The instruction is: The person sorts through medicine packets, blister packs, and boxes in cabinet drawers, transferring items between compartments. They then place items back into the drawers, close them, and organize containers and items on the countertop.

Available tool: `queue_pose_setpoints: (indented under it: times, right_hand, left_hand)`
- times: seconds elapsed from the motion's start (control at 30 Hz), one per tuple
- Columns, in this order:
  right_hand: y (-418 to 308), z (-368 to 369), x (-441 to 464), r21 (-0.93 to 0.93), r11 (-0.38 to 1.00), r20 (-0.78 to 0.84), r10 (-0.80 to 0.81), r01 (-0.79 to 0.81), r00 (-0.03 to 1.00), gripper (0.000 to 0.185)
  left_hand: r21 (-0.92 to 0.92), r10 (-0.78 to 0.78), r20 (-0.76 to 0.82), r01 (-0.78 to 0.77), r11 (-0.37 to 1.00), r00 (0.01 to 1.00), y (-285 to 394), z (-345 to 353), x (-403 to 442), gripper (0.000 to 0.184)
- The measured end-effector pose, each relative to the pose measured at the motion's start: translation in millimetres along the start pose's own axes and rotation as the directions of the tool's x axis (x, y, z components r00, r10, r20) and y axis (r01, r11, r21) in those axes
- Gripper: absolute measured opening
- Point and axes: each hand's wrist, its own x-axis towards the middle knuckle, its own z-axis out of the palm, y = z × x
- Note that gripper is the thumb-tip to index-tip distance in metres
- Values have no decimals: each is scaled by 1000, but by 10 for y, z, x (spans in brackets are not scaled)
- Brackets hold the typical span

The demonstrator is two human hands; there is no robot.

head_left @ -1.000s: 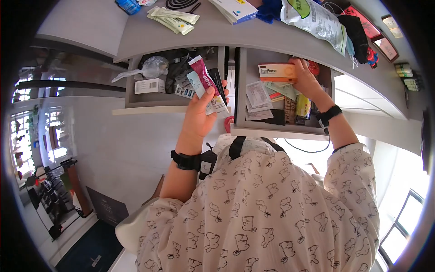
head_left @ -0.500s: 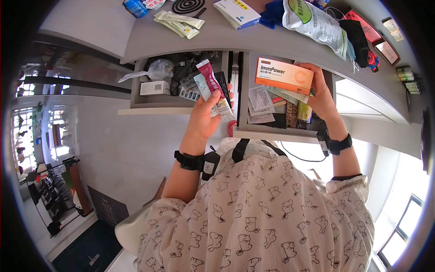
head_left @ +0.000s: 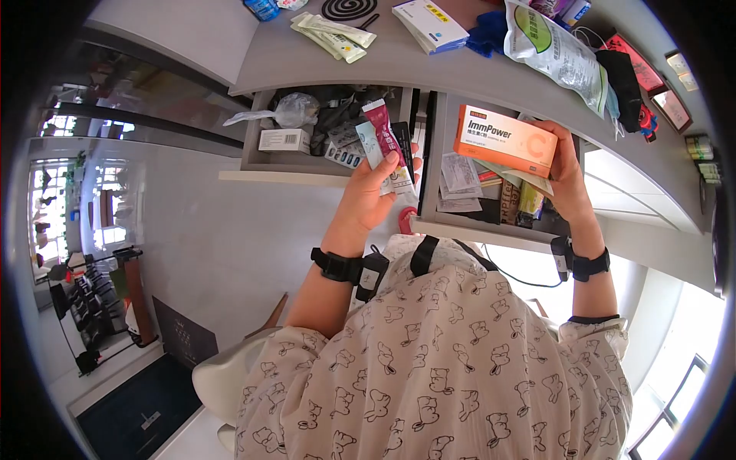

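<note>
The left hand [head_left: 373, 192], raised before the left drawer's [head_left: 257, 162] right front corner, pinches sachets [head_left: 381, 126] upright between thumb and fingers. The right hand [head_left: 569, 172] grips an orange-and-white box [head_left: 506, 142] by its right end, tilted above the right drawer [head_left: 491, 227].

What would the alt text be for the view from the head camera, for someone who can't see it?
Over two open drawers, a person's right hand holds an orange-and-white ImmPower box and the left hand a few slim packets. Sachets and a black coil lie on the desktop behind.
</note>
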Motion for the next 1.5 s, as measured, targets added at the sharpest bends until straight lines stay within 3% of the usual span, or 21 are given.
queue_pose_setpoints:
  times: [0.53,0.83,0.97,1.4,1.5]
  right_hand:
    - [3,30,27,22,999,32,-35,35,999,67]
    - [100,76,50,-54,996,-22,71,-72,997,66]
    - [178,93,15,62,990,-39,126,-124,991,63]
    - [258,86,-118,36,979,-69,202,-200,977,66]
    - [254,92,-137,119,968,-46,230,-223,972,67]
  left_hand:
    - [-18,-15,-12,14,1000,1000,17,-5,-12,25]
    - [60,-29,-41,31,998,999,-11,84,-21,26]
    - [68,-63,8,62,996,998,-55,-5,15,26]
    - [40,-50,83,47,998,995,-49,-27,7,35]
    - [7,-67,48,67,998,997,-2,-3,-4,35]
